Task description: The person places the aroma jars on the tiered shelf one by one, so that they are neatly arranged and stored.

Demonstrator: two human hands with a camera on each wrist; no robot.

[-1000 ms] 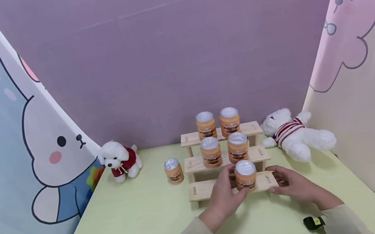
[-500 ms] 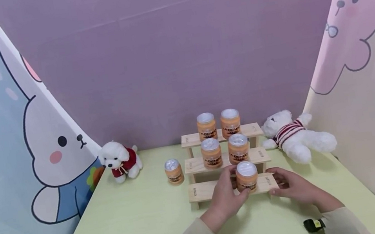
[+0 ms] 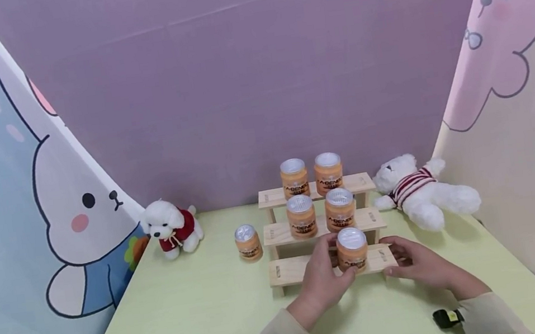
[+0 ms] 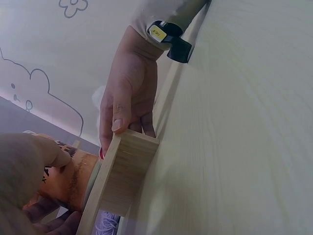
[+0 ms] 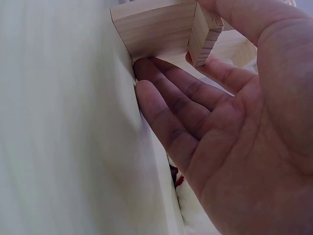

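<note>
My left hand (image 3: 321, 275) grips an orange jar (image 3: 352, 250) with a silver top, thumb at its front and fingers behind. The jar stands upright on the lowest step of a three-step wooden stand (image 3: 288, 270); in the left wrist view the jar's base (image 4: 88, 178) is right at the plank. At that step's right end, my right hand (image 3: 419, 262) holds the plank between thumb and forefinger. Its other fingers (image 5: 151, 98) reach low beside the stand's leg (image 5: 156, 30). Two like jars (image 3: 302, 221) sit on the middle step and two (image 3: 329, 176) on the top step.
Another orange jar (image 3: 248, 244) stands on the pale green table (image 3: 185, 313), left of the stand. A plush dog (image 3: 174, 229) in red sits farther left. Close by the stand's right side lies a white plush toy (image 3: 423, 191) in a striped shirt. A purple cloth (image 3: 247, 90) hangs behind.
The jar in my left hand has shifted very slightly to the right along the lowest step. My right hand stays at the plank's end.
</note>
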